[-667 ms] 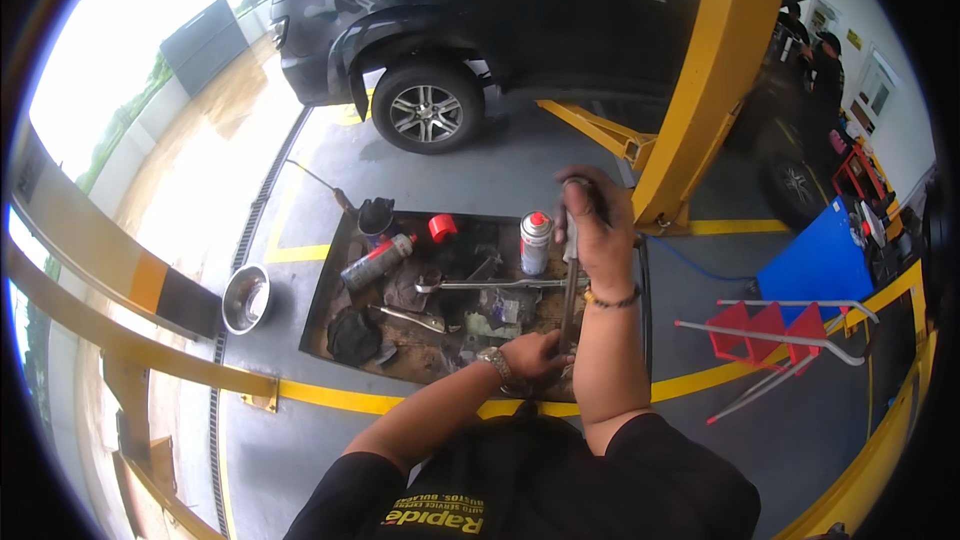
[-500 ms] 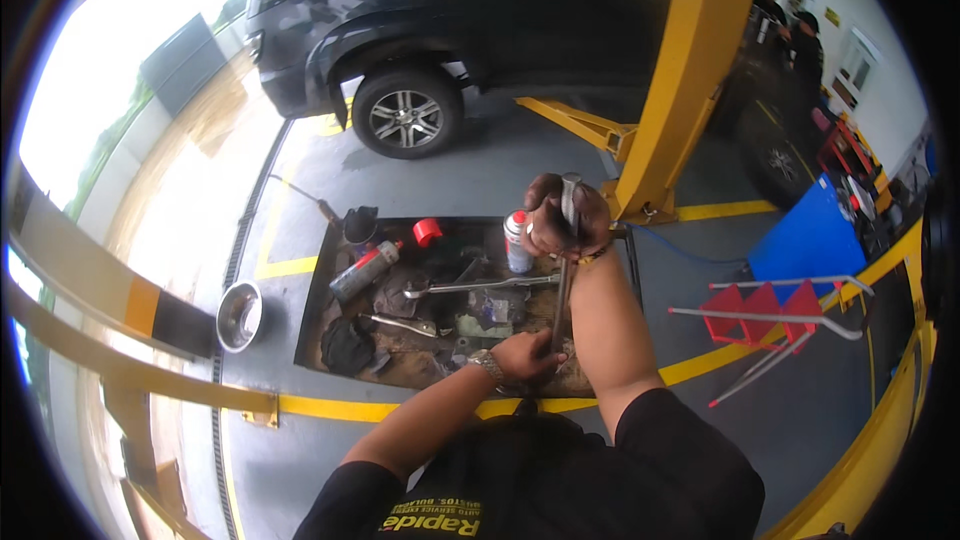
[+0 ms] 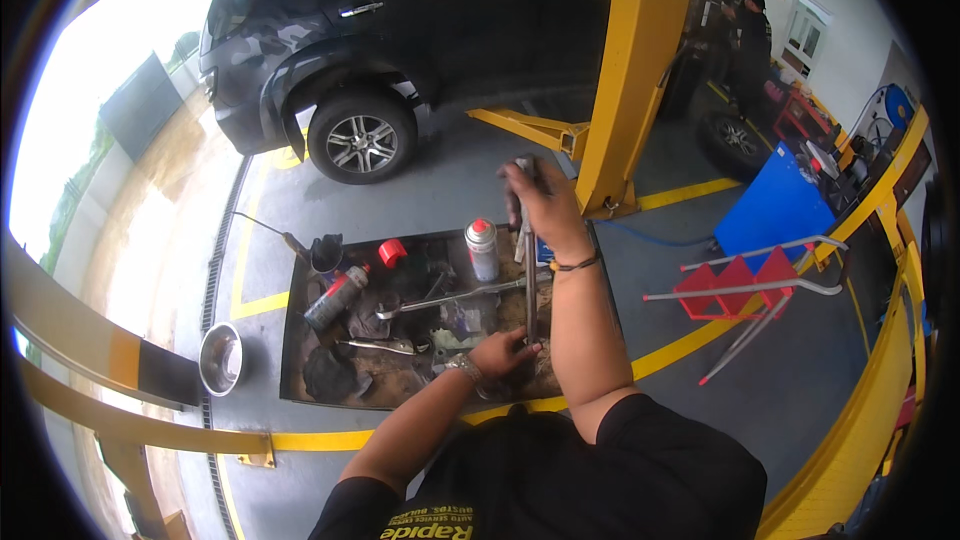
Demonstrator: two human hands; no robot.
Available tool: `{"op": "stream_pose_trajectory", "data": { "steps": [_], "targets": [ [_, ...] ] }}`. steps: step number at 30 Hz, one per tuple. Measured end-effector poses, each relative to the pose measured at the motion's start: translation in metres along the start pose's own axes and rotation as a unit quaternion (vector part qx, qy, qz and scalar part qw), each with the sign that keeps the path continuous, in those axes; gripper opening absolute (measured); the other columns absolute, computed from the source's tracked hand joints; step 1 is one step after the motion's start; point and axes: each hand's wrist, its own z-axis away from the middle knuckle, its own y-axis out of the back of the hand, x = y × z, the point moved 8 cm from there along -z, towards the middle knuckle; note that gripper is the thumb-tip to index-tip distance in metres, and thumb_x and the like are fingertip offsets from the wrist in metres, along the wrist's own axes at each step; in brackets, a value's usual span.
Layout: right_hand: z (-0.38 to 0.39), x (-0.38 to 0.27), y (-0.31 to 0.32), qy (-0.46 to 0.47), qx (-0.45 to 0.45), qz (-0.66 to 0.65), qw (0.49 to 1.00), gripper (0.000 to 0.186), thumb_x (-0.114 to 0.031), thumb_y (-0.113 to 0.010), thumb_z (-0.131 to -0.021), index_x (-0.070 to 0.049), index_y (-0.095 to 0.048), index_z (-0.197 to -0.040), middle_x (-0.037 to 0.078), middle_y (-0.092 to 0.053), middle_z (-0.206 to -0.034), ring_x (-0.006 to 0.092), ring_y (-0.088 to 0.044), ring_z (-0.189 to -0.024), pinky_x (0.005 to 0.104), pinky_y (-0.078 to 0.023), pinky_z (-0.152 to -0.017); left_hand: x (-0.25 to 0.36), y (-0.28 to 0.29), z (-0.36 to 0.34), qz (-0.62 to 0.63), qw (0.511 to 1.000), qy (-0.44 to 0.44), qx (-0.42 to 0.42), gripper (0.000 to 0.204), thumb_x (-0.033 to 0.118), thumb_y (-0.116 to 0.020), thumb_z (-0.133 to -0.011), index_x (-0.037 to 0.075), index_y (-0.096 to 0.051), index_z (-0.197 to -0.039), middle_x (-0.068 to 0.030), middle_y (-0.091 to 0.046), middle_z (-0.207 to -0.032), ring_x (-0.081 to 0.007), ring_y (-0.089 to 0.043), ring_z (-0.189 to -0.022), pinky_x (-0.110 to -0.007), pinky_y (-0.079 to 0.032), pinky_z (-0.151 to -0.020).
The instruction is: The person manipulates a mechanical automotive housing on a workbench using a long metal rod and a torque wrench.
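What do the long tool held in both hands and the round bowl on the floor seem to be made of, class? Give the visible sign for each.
Long tool: seemingly bare steel, grey with a dull sheen, gripped at the top by the right hand and low down by the left hand. Bowl: probably stainless steel, its bright rim reflecting light.

Long rod (image 3: pixel 528 260): dull grey metal, gripped at its top by the right hand (image 3: pixel 537 202) and near its base by the left hand (image 3: pixel 503 352).
Wristband on the right wrist: thin and black.
Watch on the left wrist: silver.
Spray can (image 3: pixel 482 249) just left of the right hand: silver-grey with a red cap.
Second spray can (image 3: pixel 336 296), further left: grey with a red top.
Tray (image 3: pixel 293 340) under the hands: dark, rusty brown, oil-stained.
Bowl (image 3: pixel 221 358) far left of the left hand: shiny steel.
Lift post (image 3: pixel 630 70) above the right hand: yellow.
Car (image 3: pixel 400 30) beyond the hands: black.
Rack (image 3: pixel 740 280) right of the right hand: red with grey bars.
Floor (image 3: pixel 780 380): grey, yellow-lined.
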Motion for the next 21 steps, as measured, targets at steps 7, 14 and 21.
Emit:
{"op": "stream_pose_trajectory", "data": {
  "steps": [7,14,21],
  "targets": [
    [0.022,0.001,-0.039,-0.013,-0.305,-0.394,0.867,0.049,-0.048,-0.050,-0.103,0.000,-0.057,-0.113,0.003,-0.052,-0.060,0.0111,-0.047,-0.044,0.0269,-0.035,-0.051,-0.008,-0.009,0.003,0.010,0.999,-0.032,-0.007,0.050,0.053,-0.056,-0.097,0.008,-0.058,-0.119,-0.0268,-0.069,-0.091,-0.0450,-0.068,-0.089,-0.049,-0.053,-0.081],
    [0.036,-0.023,0.008,0.137,0.222,0.193,0.946,0.039,-0.038,-0.063,-0.100,0.001,-0.063,-0.101,0.004,-0.059,-0.066,0.0141,-0.053,-0.050,0.0285,-0.043,-0.050,0.001,-0.007,0.005,-0.009,0.999,-0.045,-0.009,0.056,0.058,-0.056,-0.095,0.009,-0.057,-0.121,-0.0288,-0.069,-0.090,-0.0477,-0.067,-0.088,-0.051,-0.052,-0.080],
    [0.018,-0.005,-0.019,-0.011,-0.242,-0.392,0.888,0.055,-0.055,-0.051,-0.100,-0.001,-0.061,-0.109,0.005,-0.059,-0.064,0.0113,-0.045,-0.044,0.0239,-0.035,-0.047,0.011,-0.004,0.005,0.001,1.000,-0.017,-0.020,0.052,0.054,-0.056,-0.097,0.010,-0.057,-0.124,-0.0283,-0.069,-0.091,-0.0460,-0.067,-0.090,-0.051,-0.053,-0.082]
  ]
}}
